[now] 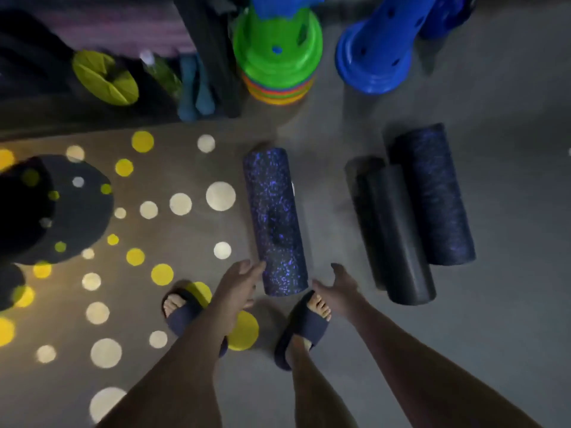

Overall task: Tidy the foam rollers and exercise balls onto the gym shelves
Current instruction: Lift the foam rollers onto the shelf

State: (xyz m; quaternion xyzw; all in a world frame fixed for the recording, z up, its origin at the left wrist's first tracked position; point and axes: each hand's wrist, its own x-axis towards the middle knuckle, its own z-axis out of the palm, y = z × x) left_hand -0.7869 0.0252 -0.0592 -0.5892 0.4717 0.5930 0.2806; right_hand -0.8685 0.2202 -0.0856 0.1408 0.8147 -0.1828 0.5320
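Note:
A dark foam roller with purple speckles (273, 217) lies on the grey floor, lengthwise away from me. My left hand (239, 281) is at the left side of its near end, fingers apart, touching or nearly touching it. My right hand (338, 285) hovers open just right of the same end, a small gap away. Two more rollers lie side by side to the right: a plain black one (391, 233) and a dark blue-speckled one (432, 196). A shelf unit (102, 50) with dark shelves stands at the upper left.
A stack of green and coloured cones (278, 54) and a blue cone (377, 50) stand at the back. A rug with yellow and white dots (148, 211) covers the left floor, with a dark round object (61, 208) on it. My feet in slippers (304, 325) stand near the roller.

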